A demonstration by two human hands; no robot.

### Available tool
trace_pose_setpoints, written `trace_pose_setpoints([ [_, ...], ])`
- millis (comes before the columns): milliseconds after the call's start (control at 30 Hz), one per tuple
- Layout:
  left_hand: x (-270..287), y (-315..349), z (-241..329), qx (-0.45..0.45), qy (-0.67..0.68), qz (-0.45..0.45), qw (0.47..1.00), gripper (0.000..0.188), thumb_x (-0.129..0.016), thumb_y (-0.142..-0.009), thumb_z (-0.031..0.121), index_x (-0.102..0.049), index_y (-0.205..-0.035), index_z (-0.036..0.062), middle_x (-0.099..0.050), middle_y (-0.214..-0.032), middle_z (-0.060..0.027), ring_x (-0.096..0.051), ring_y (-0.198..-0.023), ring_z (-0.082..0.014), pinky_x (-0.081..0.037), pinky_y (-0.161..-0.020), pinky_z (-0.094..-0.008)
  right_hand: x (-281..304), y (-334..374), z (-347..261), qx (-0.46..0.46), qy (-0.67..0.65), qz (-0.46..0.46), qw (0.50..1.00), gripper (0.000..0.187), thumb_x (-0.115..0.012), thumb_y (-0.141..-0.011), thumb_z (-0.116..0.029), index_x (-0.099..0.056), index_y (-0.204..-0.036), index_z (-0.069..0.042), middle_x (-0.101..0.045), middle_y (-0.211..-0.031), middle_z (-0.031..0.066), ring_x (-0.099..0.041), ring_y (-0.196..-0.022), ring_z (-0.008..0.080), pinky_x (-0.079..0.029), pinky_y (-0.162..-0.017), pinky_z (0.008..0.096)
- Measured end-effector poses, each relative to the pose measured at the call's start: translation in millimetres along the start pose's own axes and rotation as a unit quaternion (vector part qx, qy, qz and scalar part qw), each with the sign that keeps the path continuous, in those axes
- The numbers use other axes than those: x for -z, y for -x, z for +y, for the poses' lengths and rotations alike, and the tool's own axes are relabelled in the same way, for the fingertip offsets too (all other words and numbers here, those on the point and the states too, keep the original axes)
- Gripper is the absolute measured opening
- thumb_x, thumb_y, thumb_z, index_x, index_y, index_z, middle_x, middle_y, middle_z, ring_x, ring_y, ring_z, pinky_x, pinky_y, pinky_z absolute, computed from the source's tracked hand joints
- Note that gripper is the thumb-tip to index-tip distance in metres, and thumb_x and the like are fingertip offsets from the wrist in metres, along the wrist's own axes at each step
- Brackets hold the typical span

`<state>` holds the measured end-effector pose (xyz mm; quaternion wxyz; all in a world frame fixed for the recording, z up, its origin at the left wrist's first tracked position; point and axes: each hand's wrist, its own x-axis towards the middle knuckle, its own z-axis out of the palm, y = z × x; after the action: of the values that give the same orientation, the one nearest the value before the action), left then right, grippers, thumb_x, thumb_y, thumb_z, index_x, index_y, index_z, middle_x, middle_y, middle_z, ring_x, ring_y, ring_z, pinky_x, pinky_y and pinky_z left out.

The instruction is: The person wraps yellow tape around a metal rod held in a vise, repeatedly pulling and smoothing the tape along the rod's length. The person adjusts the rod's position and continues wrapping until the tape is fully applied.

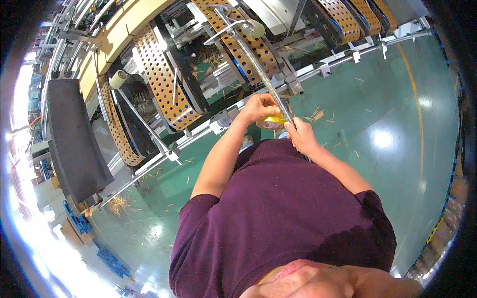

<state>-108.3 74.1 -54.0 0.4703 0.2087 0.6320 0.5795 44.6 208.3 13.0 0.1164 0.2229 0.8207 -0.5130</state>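
A long metal rod [258, 64] slants from the machine toward my body, with its near end between my hands. My left hand [259, 107] is closed beside the rod's near end, fingertips against it. Just under those fingers is a roll of yellow tape [272, 120], which this hand appears to hold; its lower part is partly hidden. Closed around the rod's near end, my right hand [301, 134] has its thumb and fingers along the metal. Farther up, a pale roller [253, 28] sits on a bracket next to the rod.
Perforated tan belts [166, 82] run through the machine ahead, bordered by a metal rail [201, 131]. A dark curved panel [77, 141] stands at the left. Thin wooden sticks [314, 115] lie scattered on the green floor [367, 164], which has a yellow line.
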Motion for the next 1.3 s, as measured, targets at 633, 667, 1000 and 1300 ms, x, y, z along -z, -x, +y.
trace_pose_setpoints([
  [633,-9.1,33.9,15.0,-0.082,-0.343,0.217,0.910,0.041,-0.071,-0.069,0.032,-0.061,-0.095,0.0030,-0.064,-0.088,-0.0140,-0.062,-0.080,-0.0265,-0.049,-0.073,-0.0348,-15.1,-5.3,1.3,-0.056,-0.095,-0.032,0.993,0.031,-0.048,-0.089,-0.033,-0.045,-0.083,-0.002,-0.055,-0.060,0.0061,-0.048,-0.040,0.0118,-0.038,-0.035,0.0271],
  [667,-7.9,35.0,8.6,-0.113,-0.402,0.259,0.871,0.040,-0.071,-0.068,0.030,-0.061,-0.097,0.0052,-0.062,-0.095,-0.0136,-0.060,-0.090,-0.0291,-0.047,-0.079,-0.0371,-15.2,-6.7,1.4,-0.055,-0.102,-0.034,0.993,0.031,-0.048,-0.089,-0.033,-0.045,-0.082,-0.003,-0.055,-0.060,0.0057,-0.047,-0.039,0.0114,-0.037,-0.034,0.0268],
  [1000,134.9,109.6,58.1,-0.039,-0.627,0.606,0.489,0.049,-0.070,-0.070,0.030,-0.055,-0.111,0.0079,-0.055,-0.106,-0.0138,-0.050,-0.099,-0.0326,-0.040,-0.087,-0.0413,-11.2,-5.9,0.0,-0.069,-0.138,-0.043,0.987,0.032,-0.049,-0.089,-0.034,-0.047,-0.091,-0.002,-0.055,-0.064,0.0046,-0.044,-0.038,0.0079,-0.036,-0.032,0.0237],
  [1300,168.3,109.2,40.0,0.077,-0.561,0.563,0.602,0.022,-0.059,-0.077,0.026,-0.065,-0.085,0.0070,-0.061,-0.089,-0.0143,-0.058,-0.084,-0.0324,-0.047,-0.075,-0.0421,0.0,-17.1,19.2,-0.047,-0.146,-0.105,0.983,0.032,-0.051,-0.088,-0.034,-0.051,-0.088,-0.002,-0.059,-0.072,0.0065,-0.050,-0.050,0.0075,-0.045,-0.042,0.0239],
])
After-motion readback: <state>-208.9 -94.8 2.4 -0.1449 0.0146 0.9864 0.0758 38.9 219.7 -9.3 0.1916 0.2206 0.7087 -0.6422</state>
